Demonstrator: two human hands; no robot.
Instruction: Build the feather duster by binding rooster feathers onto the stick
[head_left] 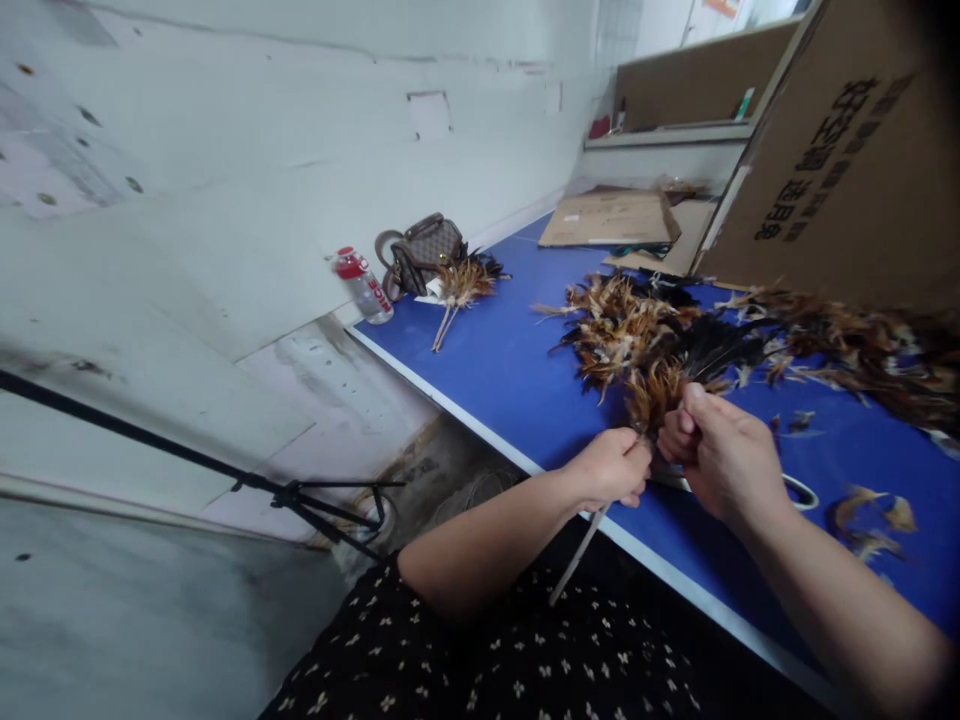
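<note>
You are sitting at a long blue table (495,370) that is running along a pale wall (225,150), with a big cardboard box (847,150) leaning at the far right and flattened cardboard (611,217) lying beyond it. A wide heap of brown and black feathers (750,345) is sprawling across the table in front of you. Farther back, a brown handbag (424,250) is sitting against the wall, a red-capped bottle (362,284) is standing just beside it, and a small finished feather bundle (459,290) is lying near the bag.

Your left hand (611,468) is closing in a fist around a thin pale stick (576,560) that is sticking down past the table edge. Your right hand (724,450) is pinching the quill ends of a small feather tuft (656,392) against the top of that stick, thumb pressing up, fingers curled tight.

You appear to be gathering feathers onto the stick, with the tuft being seated at its tip, right at the near edge of the heap. The next move probably calls for keeping the left grip steady so the quills are not slipping, while the right fingers are adding or binding more feathers. Whether any thread or tape is there, I cannot tell.
</note>
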